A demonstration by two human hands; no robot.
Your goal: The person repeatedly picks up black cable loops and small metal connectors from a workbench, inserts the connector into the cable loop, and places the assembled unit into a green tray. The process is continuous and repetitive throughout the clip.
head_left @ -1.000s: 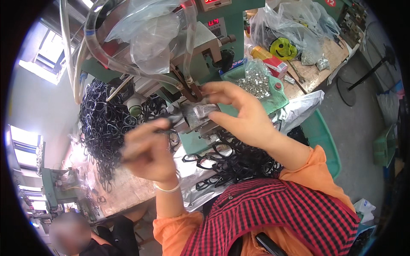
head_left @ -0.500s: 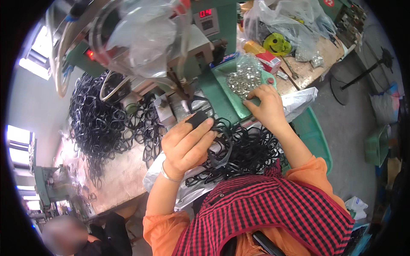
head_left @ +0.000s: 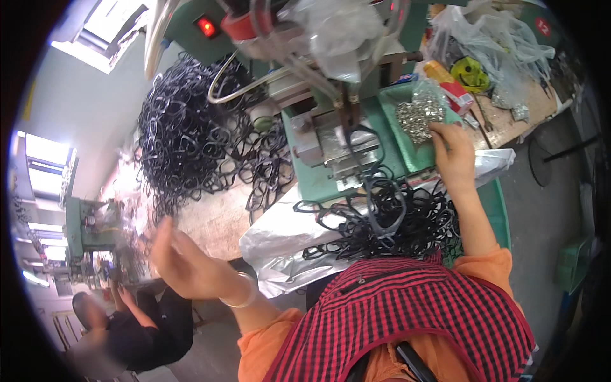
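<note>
My left hand, blurred by motion, is off the table's front edge at the left, its fingers stretched and nothing seen in it. At the right, my right hand rests over the green tray, thumb and forefinger together beside a pile of small shiny metal pieces. Whatever those fingers pinch is too small to make out. Between my hands stands a green press with a metal fixture. One black strap loop hangs at the fixture, above a heap of black strap loops.
A large mound of black loops covers the table's left part. Silver sheeting lies along the front edge. Plastic bags, a red box and a yellow item sit back right. A co-worker sits at the lower left.
My left hand has swung from the fixture out to the left and no longer holds the black piece. My right hand stays at the metal pieces. The view has shifted left.
</note>
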